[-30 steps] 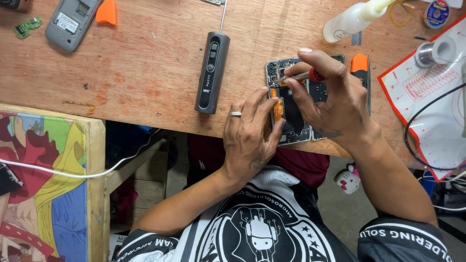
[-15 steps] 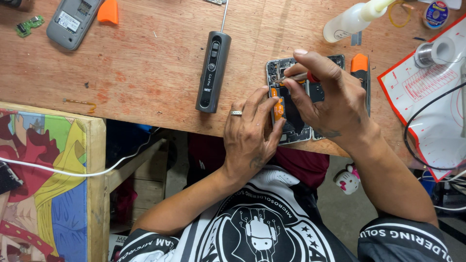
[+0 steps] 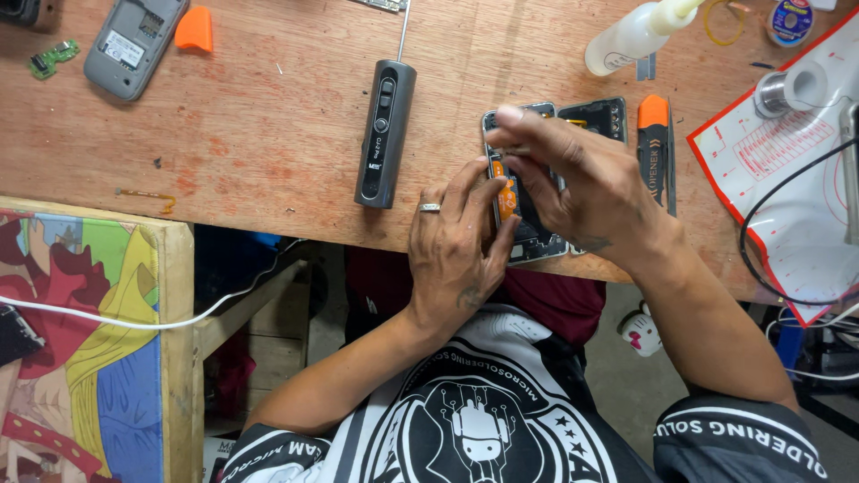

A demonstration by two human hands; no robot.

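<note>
Fingers of both hands (image 3: 461,255) (image 3: 582,183) pinch the opened phone (image 3: 528,234) beside a red-bordered mat (image 3: 787,179).

Worn wooden workbench (image 3: 268,134) is running under and past my fingers, surface scuffed, lit evenly. Left of my fingers, a lower wooden board (image 3: 89,340) with a colourful cartoon print is sitting below the bench edge, a white cable (image 3: 134,320) crossing it. Right of my fingers, a white mat (image 3: 787,188) with red edging is lying on the bench. Grey floor (image 3: 617,376) is showing below.
</note>
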